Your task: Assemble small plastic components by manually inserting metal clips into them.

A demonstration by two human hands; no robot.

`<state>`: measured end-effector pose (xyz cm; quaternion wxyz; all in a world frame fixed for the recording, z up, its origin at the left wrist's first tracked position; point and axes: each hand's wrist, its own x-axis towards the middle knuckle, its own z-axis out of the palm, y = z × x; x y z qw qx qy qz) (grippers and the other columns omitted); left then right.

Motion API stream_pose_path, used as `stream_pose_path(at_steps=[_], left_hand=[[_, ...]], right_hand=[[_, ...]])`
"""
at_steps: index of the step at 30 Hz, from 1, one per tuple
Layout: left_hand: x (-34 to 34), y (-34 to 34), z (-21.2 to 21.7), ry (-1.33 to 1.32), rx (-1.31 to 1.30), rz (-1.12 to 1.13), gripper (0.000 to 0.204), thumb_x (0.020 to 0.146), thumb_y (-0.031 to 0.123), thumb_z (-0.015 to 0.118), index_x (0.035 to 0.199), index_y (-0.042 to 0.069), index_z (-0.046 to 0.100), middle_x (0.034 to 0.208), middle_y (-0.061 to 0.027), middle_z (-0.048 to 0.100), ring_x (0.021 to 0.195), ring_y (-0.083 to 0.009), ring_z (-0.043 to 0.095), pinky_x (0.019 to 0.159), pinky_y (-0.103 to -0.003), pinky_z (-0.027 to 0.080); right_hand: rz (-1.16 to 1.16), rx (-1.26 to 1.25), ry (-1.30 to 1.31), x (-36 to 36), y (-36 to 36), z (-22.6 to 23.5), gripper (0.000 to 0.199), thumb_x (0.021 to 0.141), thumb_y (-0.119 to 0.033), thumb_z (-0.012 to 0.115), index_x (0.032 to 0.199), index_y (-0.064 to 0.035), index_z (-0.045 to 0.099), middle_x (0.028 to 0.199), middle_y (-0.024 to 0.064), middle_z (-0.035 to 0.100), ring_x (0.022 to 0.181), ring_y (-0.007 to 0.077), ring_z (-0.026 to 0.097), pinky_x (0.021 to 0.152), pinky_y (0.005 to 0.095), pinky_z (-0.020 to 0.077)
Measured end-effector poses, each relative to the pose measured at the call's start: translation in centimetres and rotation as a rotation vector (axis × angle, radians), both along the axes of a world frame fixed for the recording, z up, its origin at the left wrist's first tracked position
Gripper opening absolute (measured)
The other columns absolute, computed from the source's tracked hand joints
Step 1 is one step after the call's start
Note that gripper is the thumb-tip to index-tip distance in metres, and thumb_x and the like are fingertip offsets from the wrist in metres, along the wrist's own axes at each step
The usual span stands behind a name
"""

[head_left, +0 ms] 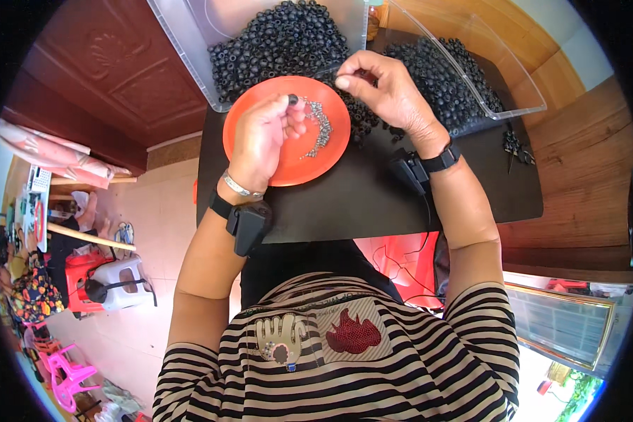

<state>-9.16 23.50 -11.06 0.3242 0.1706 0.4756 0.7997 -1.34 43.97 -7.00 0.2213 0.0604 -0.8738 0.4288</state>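
Black board (373, 204): left hand (260, 137) fingers pinch bead (292, 100); right hand (390, 91) fingers pinch wire (327, 70)

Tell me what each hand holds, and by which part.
The left hand pinches one black bead by its sides between thumb and forefinger. The right hand pinches a thin needle or wire at its near end.

We see a black tabletop (373, 200) carrying an orange plate (253, 102), two clear bins (183, 42) of black beads (281, 39), and scissors (515, 149).
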Motion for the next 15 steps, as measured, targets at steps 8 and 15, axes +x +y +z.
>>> stream_pose_path(at_steps=[8,15], left_hand=[[-0.8,0.0,-0.5,-0.092,0.061,0.050,0.024,0.092,0.023,0.048,0.088,0.003,0.059,0.082,-0.0076,0.062,0.071,-0.0182,0.059,0.067,-0.029,0.046],[-0.8,-0.1,-0.6,-0.111,0.031,0.105,0.023,0.092,0.023,0.048,0.091,0.003,0.059,0.082,-0.0075,0.062,0.072,-0.0185,0.059,0.067,-0.029,0.046]], right_hand=[[-0.293,0.700,-0.291,-0.4,3.2,-1.9,0.009,0.079,-0.013,0.061,0.083,-0.0061,0.064,0.079,0.0103,0.063,0.080,0.0304,0.060,0.071,0.0406,0.0481],[0.022,0.592,0.200,-0.7,-0.9,-1.8,0.006,0.074,-0.010,0.063,0.079,-0.0073,0.064,0.082,0.0067,0.062,0.084,0.0270,0.059,0.072,0.0363,0.0493]])
